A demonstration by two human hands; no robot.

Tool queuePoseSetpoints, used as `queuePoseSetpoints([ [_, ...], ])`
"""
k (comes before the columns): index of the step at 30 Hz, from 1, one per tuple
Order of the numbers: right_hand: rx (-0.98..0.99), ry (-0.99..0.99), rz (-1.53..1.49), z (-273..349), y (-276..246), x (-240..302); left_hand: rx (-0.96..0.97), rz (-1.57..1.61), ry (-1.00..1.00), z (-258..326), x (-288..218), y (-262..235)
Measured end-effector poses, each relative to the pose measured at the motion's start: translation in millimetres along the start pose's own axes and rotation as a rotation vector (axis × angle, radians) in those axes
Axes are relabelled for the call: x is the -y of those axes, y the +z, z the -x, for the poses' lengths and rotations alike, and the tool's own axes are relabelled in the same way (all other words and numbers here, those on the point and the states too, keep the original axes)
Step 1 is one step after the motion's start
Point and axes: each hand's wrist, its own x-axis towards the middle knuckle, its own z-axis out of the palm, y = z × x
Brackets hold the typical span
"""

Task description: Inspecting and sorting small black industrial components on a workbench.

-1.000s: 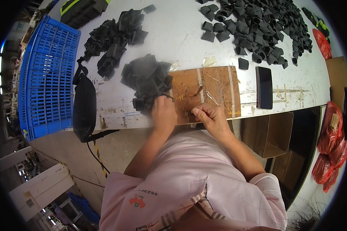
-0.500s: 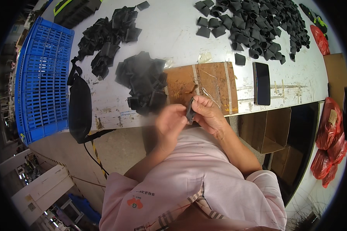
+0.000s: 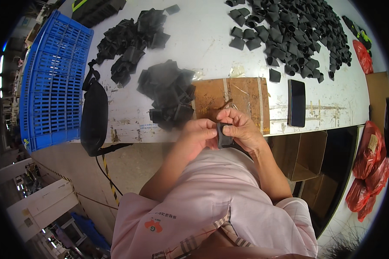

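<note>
Close to my body, over the table's front edge, both hands meet at a small black fabric piece (image 3: 225, 137). My right hand (image 3: 245, 133) pinches it, thumb lying across its face. The fingertips of my left hand (image 3: 196, 137) close on its left side. Just beyond the hands lies a flat brown cardboard sheet (image 3: 248, 97) with tape strips, and a thin brown object (image 3: 225, 105) shows above my right fingers. Left of the cardboard is a heap of flat black pieces (image 3: 166, 88), partly blurred.
Farther left lies another black heap (image 3: 132, 47). Black tube-shaped pieces (image 3: 289, 39) cover the far right. A phone (image 3: 296, 102) lies near the front edge. A black pouch (image 3: 94, 116) and blue crate (image 3: 56, 82) stand left; red bags (image 3: 369, 151) hang right; an open cardboard box (image 3: 309, 155) sits below.
The black piece has turned from edge-on to show its broad face. My left hand, blurred before, now grips its side. The whole view has shifted slightly.
</note>
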Motion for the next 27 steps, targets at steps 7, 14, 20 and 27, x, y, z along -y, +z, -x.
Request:
queuePoseSetpoints([
  [7, -0.486, -0.422, 1.224, 12, 26, 3, -0.293, -0.495, 0.255, -2, 12, 7],
  [14, -0.436, -0.652, 1.175, 15, 33, -1, -0.379, -1.043, 0.797, -3, 15, 33],
  [20, -0.419, -0.794, 1.463, 5, 42, -7, -0.665, -1.198, 1.112, -11, 21, 30],
  [27, -0.552, -0.574, 0.762, 6, 14, -19, -0.145, 0.167, 0.32, -12, 15, 26],
])
